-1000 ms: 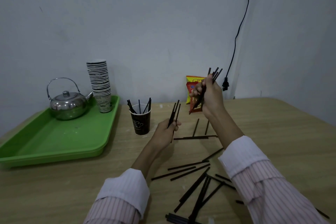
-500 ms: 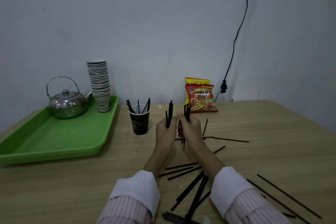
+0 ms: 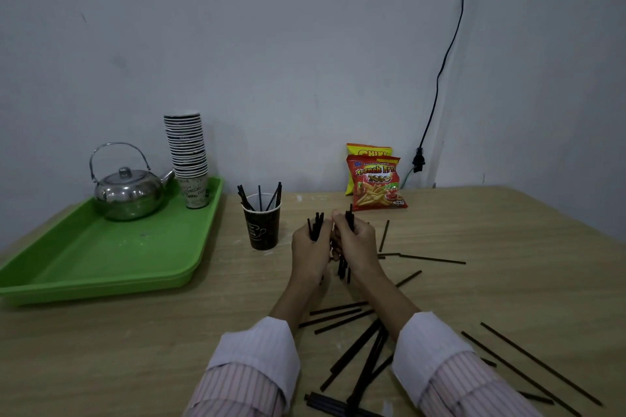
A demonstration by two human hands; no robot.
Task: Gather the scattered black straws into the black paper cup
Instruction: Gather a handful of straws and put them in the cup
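Dim, flat indoor light, soft shadows under the hands (image 3: pixel 333 247), wide-angle bending at edges, mild grain

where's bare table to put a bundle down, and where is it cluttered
Free: the table strip in front of the green tray, and the right stretch between the snack bags and the two long straws. Crowded: loose straws under the forearms, and the gap between cup, left hand and right hand.
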